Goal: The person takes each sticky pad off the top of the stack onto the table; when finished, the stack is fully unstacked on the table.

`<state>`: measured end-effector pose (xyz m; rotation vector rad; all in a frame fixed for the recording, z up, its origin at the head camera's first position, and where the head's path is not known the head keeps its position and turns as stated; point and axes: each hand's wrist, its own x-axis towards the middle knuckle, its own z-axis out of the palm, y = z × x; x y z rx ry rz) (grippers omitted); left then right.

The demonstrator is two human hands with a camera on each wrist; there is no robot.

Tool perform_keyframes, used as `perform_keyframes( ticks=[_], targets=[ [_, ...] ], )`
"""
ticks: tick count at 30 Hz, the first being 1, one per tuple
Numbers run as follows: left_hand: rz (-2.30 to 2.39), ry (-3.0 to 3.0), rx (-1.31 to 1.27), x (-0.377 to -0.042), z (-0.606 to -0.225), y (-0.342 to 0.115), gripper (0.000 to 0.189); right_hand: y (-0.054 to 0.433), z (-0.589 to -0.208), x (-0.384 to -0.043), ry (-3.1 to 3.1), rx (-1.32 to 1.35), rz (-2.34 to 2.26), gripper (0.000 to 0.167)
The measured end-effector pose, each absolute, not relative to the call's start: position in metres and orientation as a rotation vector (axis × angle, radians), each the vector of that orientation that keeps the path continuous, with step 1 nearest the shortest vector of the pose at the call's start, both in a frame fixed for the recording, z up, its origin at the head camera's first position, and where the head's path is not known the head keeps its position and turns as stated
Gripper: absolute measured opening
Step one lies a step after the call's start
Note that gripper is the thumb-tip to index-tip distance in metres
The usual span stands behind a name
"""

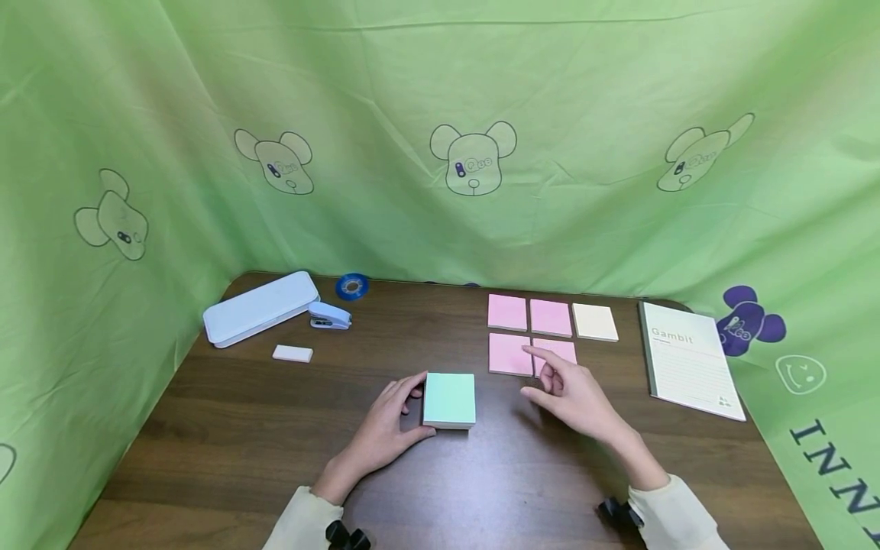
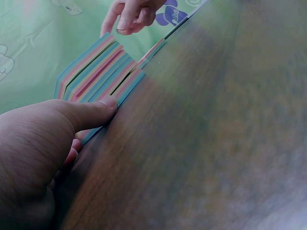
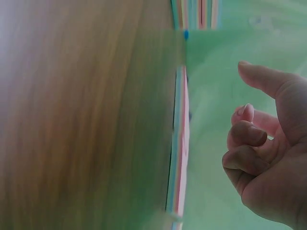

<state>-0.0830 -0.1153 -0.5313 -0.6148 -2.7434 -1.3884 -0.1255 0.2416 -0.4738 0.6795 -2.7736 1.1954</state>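
A stack of sticky note pads (image 1: 449, 399) with a mint-green top stands on the table in front of the person. Its layered blue, pink and yellow edges (image 2: 103, 67) show in the left wrist view. My left hand (image 1: 387, 425) grips the stack from its left side, with the thumb at the near edge. Over the near row of pink sticky note pads (image 1: 509, 354) hovers my right hand (image 1: 574, 391), its index finger extended and the others loosely bent, holding nothing. In the right wrist view, that hand (image 3: 268, 139) is apart from the layered pads (image 3: 180, 143).
Beyond lie two more pink pads (image 1: 507, 312) and a cream pad (image 1: 595, 322). A notebook (image 1: 693, 359) lies at the right. On the left are a light-blue case (image 1: 261, 308), a stapler (image 1: 330, 315), a white eraser (image 1: 292, 354) and a blue tape roll (image 1: 352, 286). Green curtains surround the table.
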Motion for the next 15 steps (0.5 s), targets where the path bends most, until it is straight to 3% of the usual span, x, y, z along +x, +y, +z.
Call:
perform_keyframes(
  ticks=[15],
  targets=[
    [-1.385,-2.724,-0.634,-0.084,-0.535,-0.116,0.091,0.179,-0.475,-0.112,-2.832,0.861,1.118,0.076]
  ],
)
